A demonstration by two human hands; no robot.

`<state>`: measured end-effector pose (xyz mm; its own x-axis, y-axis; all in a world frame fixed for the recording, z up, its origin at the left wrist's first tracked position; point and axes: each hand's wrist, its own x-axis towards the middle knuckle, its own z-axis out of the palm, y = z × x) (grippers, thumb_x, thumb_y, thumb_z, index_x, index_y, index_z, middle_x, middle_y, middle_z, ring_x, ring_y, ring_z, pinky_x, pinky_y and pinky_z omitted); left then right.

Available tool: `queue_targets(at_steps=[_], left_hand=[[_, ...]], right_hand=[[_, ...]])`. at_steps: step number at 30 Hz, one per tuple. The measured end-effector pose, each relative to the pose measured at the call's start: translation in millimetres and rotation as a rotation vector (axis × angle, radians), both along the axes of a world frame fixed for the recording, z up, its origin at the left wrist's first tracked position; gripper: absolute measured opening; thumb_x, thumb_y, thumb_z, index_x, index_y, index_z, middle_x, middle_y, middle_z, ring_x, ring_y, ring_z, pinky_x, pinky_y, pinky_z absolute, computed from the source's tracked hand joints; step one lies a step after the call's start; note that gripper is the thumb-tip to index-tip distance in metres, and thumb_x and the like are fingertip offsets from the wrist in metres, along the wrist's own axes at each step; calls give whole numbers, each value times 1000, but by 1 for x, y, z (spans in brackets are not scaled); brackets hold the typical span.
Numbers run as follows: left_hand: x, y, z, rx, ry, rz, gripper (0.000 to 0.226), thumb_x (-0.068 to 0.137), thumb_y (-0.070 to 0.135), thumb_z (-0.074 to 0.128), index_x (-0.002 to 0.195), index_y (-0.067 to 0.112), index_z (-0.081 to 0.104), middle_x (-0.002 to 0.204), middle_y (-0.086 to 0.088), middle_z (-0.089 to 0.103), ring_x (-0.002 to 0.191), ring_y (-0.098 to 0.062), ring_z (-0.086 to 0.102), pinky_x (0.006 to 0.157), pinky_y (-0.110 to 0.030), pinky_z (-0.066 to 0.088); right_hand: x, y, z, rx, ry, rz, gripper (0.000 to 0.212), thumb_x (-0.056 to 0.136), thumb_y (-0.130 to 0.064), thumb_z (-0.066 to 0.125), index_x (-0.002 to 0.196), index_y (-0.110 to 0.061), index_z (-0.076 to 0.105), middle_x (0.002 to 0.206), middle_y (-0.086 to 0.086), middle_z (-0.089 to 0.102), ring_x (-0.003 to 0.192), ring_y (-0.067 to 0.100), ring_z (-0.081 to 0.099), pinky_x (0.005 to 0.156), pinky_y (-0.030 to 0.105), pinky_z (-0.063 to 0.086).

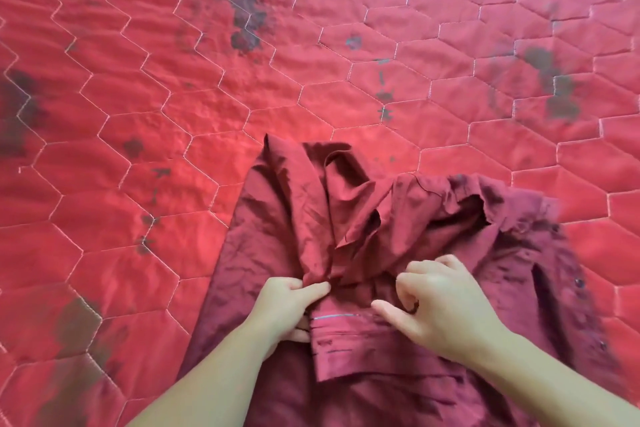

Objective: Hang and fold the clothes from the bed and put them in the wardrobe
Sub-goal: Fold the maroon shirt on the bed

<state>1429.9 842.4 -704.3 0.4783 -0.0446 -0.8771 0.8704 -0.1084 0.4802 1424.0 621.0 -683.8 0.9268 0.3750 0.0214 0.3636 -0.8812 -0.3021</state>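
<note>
Shirt [363, 253], dark maroon, lies on the red quilted bedspread [173, 97], at the near edge of the bed right in front of the person, well below the middle of the spread. Both forearms reach in from below.

Left hand [291, 308] pinches a bunch of fabric between thumb and fingers, at the spot where a sleeve or a folded panel gathers into a tight knot of creases. My read: it anchors that gather so the cloth doesn't slide while the other hand works. Right hand [446, 302] sits on top of the shirt just beside it, fingers curled inward, thumb stuck out toward the left hand. Looks like it grips cloth under the curled fingers, but the grasp is hidden by the knuckles, so I cannot tell for sure.

Between the hands: a flat band with a pale stitched line, likely a cuff or placket. Holding on either side of it suggests a fold or a straightening pull along that line. Judgement only.

Shirt condition: heavily wrinkled, not flat. Left half spread fairly smooth, running away from the person. Centre rucked up in overlapping flaps. Right side shows a button strip [581, 288] with small dark buttons and a ragged-looking collar edge. Fabric looks thin and limp, and will crease easily. Not folded yet, and no wardrobe or hanger in view.
</note>
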Motion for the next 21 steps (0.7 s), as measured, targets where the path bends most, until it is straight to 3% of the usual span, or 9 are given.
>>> queue_targets(at_steps=[2,4,6,8,12,15,18,21], left_hand=[[-1,-2,1,-7,-11,7,21,88,23,71,78,10,58,52,0,59,38,-11,55,41,-23,48],[-3,-3,2,-7,-23,10,23,90,21,69,72,11,58,50,1,59,37,-10,54,41,-23,48],[-6,-3,1,9,-46,19,24,89,20,69,70,12,58,52,-1,61,40,-12,56,43,-25,49],[-8,-3,-1,14,-57,44,19,88,21,71,77,8,62,61,-7,66,46,-18,62,47,-29,53],[-12,-4,-5,29,-96,73,19,91,22,68,80,7,66,61,-6,67,45,-15,62,45,-28,53],[-18,-6,-8,52,-146,213,20,94,24,63,82,9,69,71,-6,69,52,-13,63,45,-24,52],[-28,-2,-9,50,-171,392,18,97,25,59,90,12,69,80,-4,71,67,-15,64,48,-23,53],[-38,17,-16,110,-219,420,20,96,26,61,88,10,71,85,-10,72,73,-21,64,60,-29,56]], right_hand=[[3,9,17,144,-79,-61,36,79,-49,65,63,-19,50,66,-5,49,60,20,50,60,35,41],[12,30,30,196,-148,-32,31,79,-44,68,92,-16,66,97,4,61,88,27,59,73,39,46],[24,50,25,66,-130,86,50,81,-46,63,125,-22,61,132,9,55,119,30,52,94,45,43],[35,53,1,-141,-3,69,60,85,-49,49,141,-27,48,151,8,41,136,31,40,108,50,33],[46,29,-37,-317,246,-197,68,91,-52,19,152,-23,28,161,9,20,147,31,18,117,52,12],[39,28,-40,-280,204,-164,66,97,-53,27,155,-25,16,164,7,6,150,28,6,119,51,2],[28,28,-32,-223,126,-147,66,95,-56,28,154,-28,20,163,6,10,150,28,9,118,53,8],[26,16,-38,-293,186,-180,69,93,-60,25,154,-28,19,163,5,10,150,27,7,118,53,6]])
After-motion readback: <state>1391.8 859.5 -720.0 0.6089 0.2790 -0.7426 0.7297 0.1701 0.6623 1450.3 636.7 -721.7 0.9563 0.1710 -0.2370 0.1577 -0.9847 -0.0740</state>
